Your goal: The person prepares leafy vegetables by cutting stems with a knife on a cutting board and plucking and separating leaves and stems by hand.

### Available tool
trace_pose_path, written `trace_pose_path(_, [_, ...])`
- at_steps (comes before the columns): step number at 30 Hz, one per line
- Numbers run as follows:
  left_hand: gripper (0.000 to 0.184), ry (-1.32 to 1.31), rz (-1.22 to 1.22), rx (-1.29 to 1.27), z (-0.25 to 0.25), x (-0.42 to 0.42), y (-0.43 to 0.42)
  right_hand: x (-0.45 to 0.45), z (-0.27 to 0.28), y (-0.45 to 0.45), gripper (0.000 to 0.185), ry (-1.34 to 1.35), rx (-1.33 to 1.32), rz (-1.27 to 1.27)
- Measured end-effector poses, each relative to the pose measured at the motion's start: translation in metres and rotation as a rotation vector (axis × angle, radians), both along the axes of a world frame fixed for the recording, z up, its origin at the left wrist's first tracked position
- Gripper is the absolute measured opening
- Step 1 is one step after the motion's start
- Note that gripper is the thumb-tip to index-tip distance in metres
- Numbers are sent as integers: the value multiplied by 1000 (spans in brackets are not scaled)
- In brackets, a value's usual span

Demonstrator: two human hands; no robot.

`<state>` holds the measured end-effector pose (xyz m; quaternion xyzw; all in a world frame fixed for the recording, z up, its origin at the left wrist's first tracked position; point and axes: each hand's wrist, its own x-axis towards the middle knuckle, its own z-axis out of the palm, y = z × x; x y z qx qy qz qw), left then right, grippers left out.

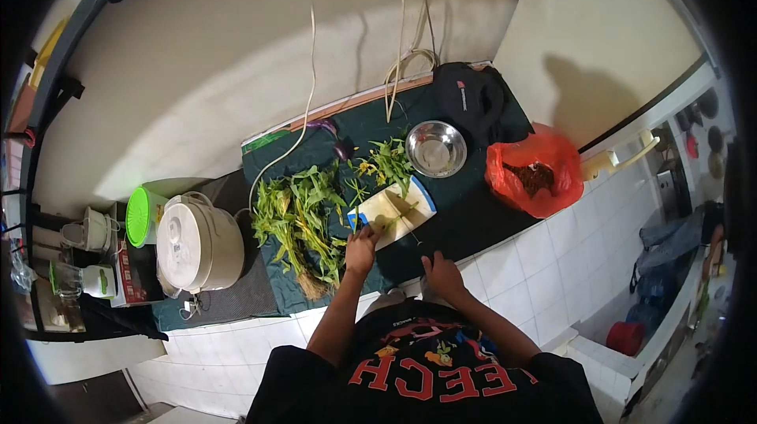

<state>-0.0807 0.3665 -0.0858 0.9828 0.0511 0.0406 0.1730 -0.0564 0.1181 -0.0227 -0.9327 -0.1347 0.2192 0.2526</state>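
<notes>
My left hand [361, 251] is at the near left edge of a white cutting board [422, 205] with blue ends, its fingers closed on a thin green stem that lies over the board. To the right, my right hand [443, 274] is just off the table's front edge, fingers closed around something dark and thin, too small to name. Left of the board lies a large bunch of leafy greens [296, 211] with roots toward me. A smaller pile of leaves [388, 162] sits behind the board, beside a steel bowl [436, 148].
On the right, a red plastic bag [536, 170] holds brown contents. A black cap or bag [467, 97] lies at the back. Purple eggplants [339, 146] are behind the greens. Further left stand a white rice cooker [201, 243] and a green basket [142, 217]. Cords hang along the wall.
</notes>
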Motion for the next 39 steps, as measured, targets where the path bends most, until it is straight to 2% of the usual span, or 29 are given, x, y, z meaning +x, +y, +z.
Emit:
trace_pose_path(2, [31, 116, -15, 15, 0, 0, 1, -1, -2, 3, 45, -20, -29, 6])
trace_pose_path(6, [33, 139, -1, 33, 0, 1, 1, -4, 5, 13, 44, 30, -91, -20])
trace_pose_path(11, [31, -37, -39, -24, -4, -2, 3, -8, -23, 16, 42, 105, -102, -46])
trace_pose_path(14, [36, 57, 18, -81, 5, -9, 0, 4, -27, 19, 43, 76, -75, -30])
trace_pose_path(18, [32, -61, 63, -99, 10, -25, 0, 22, -24, 23, 46, 68, -10, 56])
trace_pose_path(19, [27, -71, 51, -77, 15, -28, -1, 24, -22, 23, 46, 64, -7, 53])
trace_pose_path(23, [24, -88, -9, -102, 18, -28, -7, 27, -7, 5, 50, -48, 147, -18])
trace_pose_path(25, [24, -91, -92, 26, 9, -13, -13, 28, 10, -9, 51, -65, 184, -32])
trace_pose_path(27, [24, -47, -86, 21, 0, 8, -17, 26, 27, -22, 53, -28, 214, -84])
trace_pose_path(29, [23, -15, -80, 56, -2, 29, -23, 22, 21, -31, 52, -71, 184, -46])
trace_pose_path(31, [22, -17, -73, 28, -2, 42, -26, 18, 14, -39, 52, -117, 147, -10])
trace_pose_path(33, [21, -48, -48, -53, -3, 44, -27, 11, 6, -41, 52, 13, 118, 45])
trace_pose_path(39, [16, -102, -16, -237, -10, 39, -23, -1, -10, -26, 50, 42, -2, 134])
